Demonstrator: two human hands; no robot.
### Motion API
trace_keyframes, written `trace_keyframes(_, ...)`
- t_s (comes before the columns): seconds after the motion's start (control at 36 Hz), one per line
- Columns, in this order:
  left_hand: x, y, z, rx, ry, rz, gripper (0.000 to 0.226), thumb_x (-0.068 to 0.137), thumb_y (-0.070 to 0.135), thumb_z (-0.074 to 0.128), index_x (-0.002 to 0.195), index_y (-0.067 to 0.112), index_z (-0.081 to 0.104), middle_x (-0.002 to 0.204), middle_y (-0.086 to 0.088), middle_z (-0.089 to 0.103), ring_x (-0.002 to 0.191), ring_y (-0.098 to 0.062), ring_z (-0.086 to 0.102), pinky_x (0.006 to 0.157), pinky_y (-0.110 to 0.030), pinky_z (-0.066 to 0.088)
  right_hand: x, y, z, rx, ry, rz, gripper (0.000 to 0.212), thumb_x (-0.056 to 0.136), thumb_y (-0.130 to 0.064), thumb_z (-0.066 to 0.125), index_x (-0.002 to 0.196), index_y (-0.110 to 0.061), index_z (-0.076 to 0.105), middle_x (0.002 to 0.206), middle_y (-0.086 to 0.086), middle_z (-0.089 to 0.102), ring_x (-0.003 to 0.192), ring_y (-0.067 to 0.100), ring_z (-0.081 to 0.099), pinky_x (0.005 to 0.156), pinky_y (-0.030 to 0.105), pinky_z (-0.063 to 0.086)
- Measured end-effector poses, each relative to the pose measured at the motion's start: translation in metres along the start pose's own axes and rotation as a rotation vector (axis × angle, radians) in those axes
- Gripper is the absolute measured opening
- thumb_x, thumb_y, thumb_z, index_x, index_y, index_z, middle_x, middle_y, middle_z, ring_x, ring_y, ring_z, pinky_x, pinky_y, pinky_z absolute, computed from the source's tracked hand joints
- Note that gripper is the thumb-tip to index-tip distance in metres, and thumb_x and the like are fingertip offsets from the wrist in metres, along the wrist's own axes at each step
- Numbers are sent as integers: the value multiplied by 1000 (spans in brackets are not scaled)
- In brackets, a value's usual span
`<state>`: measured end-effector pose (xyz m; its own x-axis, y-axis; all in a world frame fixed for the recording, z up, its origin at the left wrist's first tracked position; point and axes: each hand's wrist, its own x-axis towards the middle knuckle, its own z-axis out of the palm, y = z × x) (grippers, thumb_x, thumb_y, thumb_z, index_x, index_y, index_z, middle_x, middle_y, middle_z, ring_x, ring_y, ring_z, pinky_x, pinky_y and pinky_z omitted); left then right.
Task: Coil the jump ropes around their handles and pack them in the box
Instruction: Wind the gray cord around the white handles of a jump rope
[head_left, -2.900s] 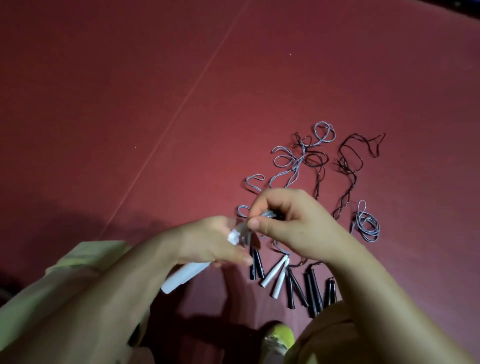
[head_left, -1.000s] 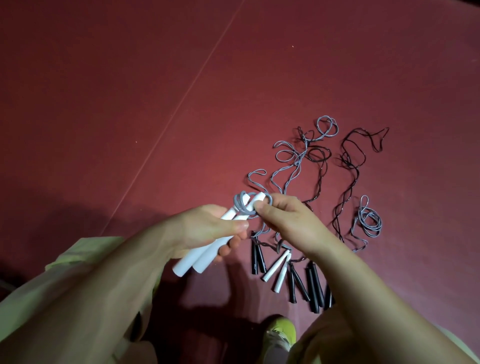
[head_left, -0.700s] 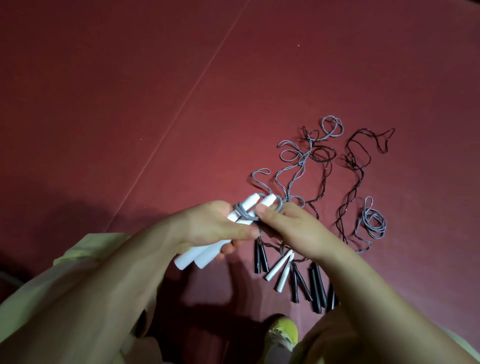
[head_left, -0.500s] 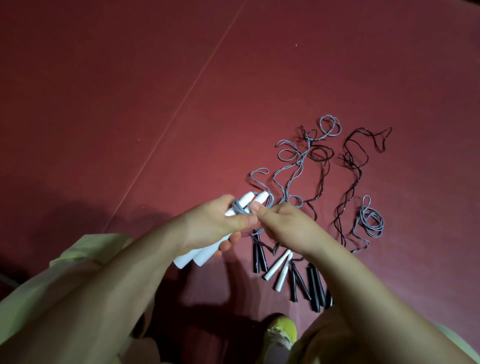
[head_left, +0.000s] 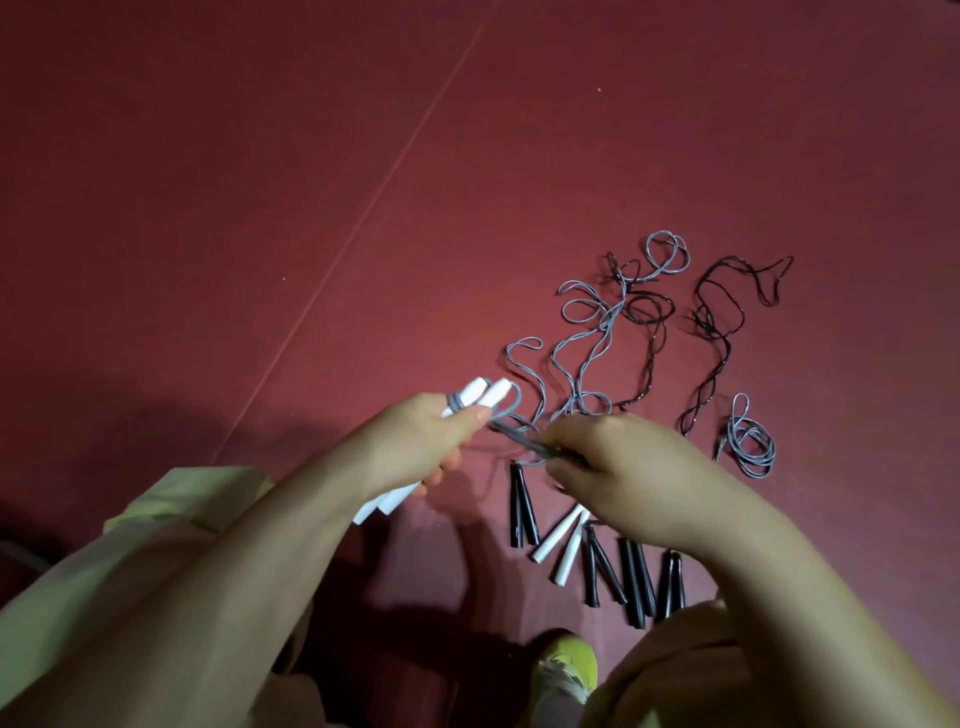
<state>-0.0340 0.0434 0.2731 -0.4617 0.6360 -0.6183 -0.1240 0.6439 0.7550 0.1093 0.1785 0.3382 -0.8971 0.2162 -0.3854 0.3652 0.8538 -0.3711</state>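
Since half a second ago: right hand (head_left: 628, 473) drawn away rightward, grey cord (head_left: 519, 439) pulled taut | handling: cord light, limp, likely springy, best pinched near the wraps; white handles (head_left: 480, 397) stiff, light | left hand (head_left: 415, 447) curled round both handles above red floor (head_left: 260, 208) | right pinching cord | box unseen

Hands above the floor (head_left: 260, 208), ropes spread beyond them.
The left hand (head_left: 415, 447) sits at nine o'clock of the right hand (head_left: 623, 473), a rope strand (head_left: 519, 439) running between them. Loose ropes (head_left: 592, 332) lie at twelve o'clock of the right hand, a coiled rope (head_left: 753, 447) at three, a row of handles (head_left: 597, 556) at six.
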Motion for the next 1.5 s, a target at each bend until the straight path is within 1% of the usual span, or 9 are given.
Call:
trace_keyframes(0.14,-7,1,8,173,-178,16,22,92,42,51,81,24,56,60,7,53,47,-10,44,46,-21,38,-5,7,-16,179,29,-118,11,92,-25,59,86,-31,66,63,-16,56,59,-3,50,55,14,34)
trace_keyframes(0.33,-29,18,32,205,-620,136,24,96,26,51,90,4,56,61,6,55,46,-7,48,50,-22,44,11,18,-7,894,-87,-121,4,77,-18,65,75,-19,61,62,-2,52,55,10,45,52,20,38)
trace_keyframes(0.58,-32,18,23,-372,-565,243,61,59,66,76,80,12,56,54,3,53,43,-11,46,42,-21,41,26,16,13,1544,-84,117,21,73,-29,70,75,-13,57,55,4,45,38,7,33,35,14,17)
trace_keyframes(0.69,-26,24,10,-480,-362,196,41,84,48,56,77,7,53,53,-3,49,40,-16,41,43,-23,38,25,18,7,1438,-114,19,58,89,-60,43,102,-6,57,65,-1,49,49,6,31,40,16,22)
trace_keyframes(0.86,-24,26,7,-333,-262,120,34,89,42,47,81,10,53,58,-1,51,46,-16,43,48,-24,38,27,12,17,867,214,13,30,96,-28,56,67,-22,56,55,-14,39,48,1,31,48,15,27)
trace_keyframes(0.97,-21,25,5,-317,-248,77,27,93,36,49,85,11,55,57,3,54,47,-14,45,52,-26,37,29,12,22,798,267,58,28,96,-26,58,81,-4,65,63,2,39,55,12,33,50,26,30)
trace_keyframes(1.22,-23,20,3,-361,-449,-87,24,81,28,67,95,9,60,67,-2,58,53,-15,53,52,-27,47,29,16,24,739,443,187,47,92,-26,62,55,-17,35,46,-12,27,43,5,24,42,17,21)
trace_keyframes(1.42,-9,14,11,-236,-237,18,7,94,16,55,90,10,56,64,-2,54,46,-14,48,42,-20,37,34,11,31,642,364,295,58,96,-44,49,65,5,52,49,-1,37,44,10,29,44,25,24)
trace_keyframes(1.5,-3,8,8,-187,-135,41,10,93,16,57,84,12,54,65,-3,53,45,-14,47,42,-20,36,32,9,31,602,266,274,50,99,-47,40,71,-13,63,46,-13,51,48,0,47,53,21,34)
